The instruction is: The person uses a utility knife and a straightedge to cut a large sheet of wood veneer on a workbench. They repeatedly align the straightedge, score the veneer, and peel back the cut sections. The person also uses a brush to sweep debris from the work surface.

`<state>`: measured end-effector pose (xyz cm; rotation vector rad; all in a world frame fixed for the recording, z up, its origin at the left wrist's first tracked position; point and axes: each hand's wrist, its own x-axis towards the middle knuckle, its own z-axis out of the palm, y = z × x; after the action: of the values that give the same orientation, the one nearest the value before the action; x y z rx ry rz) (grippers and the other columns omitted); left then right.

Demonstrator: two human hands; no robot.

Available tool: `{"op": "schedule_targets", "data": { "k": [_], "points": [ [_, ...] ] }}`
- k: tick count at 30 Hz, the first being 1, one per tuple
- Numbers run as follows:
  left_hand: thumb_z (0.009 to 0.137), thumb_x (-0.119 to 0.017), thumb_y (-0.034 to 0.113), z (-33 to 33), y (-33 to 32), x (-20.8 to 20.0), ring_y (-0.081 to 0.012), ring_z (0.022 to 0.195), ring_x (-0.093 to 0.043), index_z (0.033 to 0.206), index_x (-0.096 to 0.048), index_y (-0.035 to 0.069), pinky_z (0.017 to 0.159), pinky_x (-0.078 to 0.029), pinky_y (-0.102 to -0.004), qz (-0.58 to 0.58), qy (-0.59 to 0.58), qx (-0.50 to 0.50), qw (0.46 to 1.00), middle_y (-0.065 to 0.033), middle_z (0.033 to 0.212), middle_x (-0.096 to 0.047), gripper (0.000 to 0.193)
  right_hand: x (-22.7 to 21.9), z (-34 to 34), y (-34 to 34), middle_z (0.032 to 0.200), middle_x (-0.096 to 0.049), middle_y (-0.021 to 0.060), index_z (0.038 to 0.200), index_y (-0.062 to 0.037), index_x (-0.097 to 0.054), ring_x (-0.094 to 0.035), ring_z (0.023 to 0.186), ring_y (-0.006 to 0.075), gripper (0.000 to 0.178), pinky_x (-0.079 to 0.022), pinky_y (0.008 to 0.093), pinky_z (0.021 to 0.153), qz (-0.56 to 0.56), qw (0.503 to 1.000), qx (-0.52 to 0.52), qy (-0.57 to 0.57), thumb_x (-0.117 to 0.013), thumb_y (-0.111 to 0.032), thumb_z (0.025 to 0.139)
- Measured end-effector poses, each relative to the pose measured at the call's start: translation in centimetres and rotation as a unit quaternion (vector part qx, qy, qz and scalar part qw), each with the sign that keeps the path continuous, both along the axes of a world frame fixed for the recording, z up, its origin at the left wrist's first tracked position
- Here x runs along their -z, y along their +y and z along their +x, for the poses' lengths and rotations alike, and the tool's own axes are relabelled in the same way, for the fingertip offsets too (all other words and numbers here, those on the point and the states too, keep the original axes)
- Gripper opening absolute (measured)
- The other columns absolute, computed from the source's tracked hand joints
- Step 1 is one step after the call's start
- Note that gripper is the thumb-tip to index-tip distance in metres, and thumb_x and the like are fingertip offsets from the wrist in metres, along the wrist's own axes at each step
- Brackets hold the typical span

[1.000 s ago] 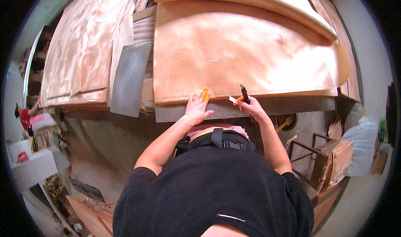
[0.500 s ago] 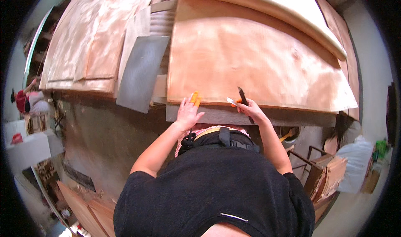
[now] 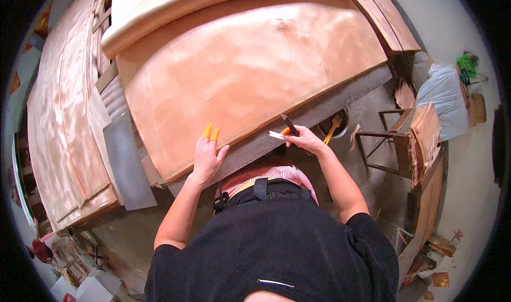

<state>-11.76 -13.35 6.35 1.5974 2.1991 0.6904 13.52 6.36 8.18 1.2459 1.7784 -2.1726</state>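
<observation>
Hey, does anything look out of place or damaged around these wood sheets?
Two things, mildly. The grey panel between the wood sheets and the left-hand stack juts past their front edges. The pile of thin pieces at right looks ragged and uneven. No spill shows.

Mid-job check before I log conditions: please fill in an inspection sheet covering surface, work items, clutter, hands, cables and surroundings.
Surface: broad wood sheet above a grey ledge; rolled sheet along its far side.
Work items: dark bladed tool, small white item.
Clutter: grey panel left of the sheet; yellow tool in a round container at right.
Hands: left hand spread at the front edge, two orange-covered fingers; right hand gripping both work items.
Cables: nothing seen.
Surroundings: sheet stack at left; pale bag at right.
</observation>
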Motion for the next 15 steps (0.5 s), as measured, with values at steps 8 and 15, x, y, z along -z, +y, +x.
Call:
{"op": "schedule_targets", "data": {
  "k": [8, 15],
  "points": [
    [0.076, -0.051, 0.053, 7.3, 7.0, 5.1, -0.0326, 0.129, -0.014, 0.128, -0.032, -0.003, 0.103, -0.010, -0.0499, -0.136, 0.189, -0.065, 0.970, -0.0205, 0.136, -0.025, 0.078, 2.2, 9.7, 7.6, 0.061, -0.053, -0.0045, 0.086, -0.0059, -0.062, -0.041, 0.050, 0.0016, 0.016, -0.030, 0.0170, 0.044, -0.022, 1.000, -0.001, 0.012, -0.057, -0.020, 0.080],
    [0.071, -0.049, 0.063, 6.9, 8.8, 0.7, -0.0271, 0.128, -0.021, 0.125, -0.038, 0.000, 0.100, -0.022, -0.0462, -0.314, 0.112, -0.089, 0.938, -0.0156, 0.132, -0.034, 0.084, 4.1, 16.3, 9.3, 0.056, -0.048, -0.0033, 0.081, -0.0078, -0.054, -0.036, 0.042, 0.0027, 0.013, -0.024, 0.0176, 0.037, -0.054, 0.998, -0.016, 0.006, -0.058, -0.020, 0.081]
  ]
}}
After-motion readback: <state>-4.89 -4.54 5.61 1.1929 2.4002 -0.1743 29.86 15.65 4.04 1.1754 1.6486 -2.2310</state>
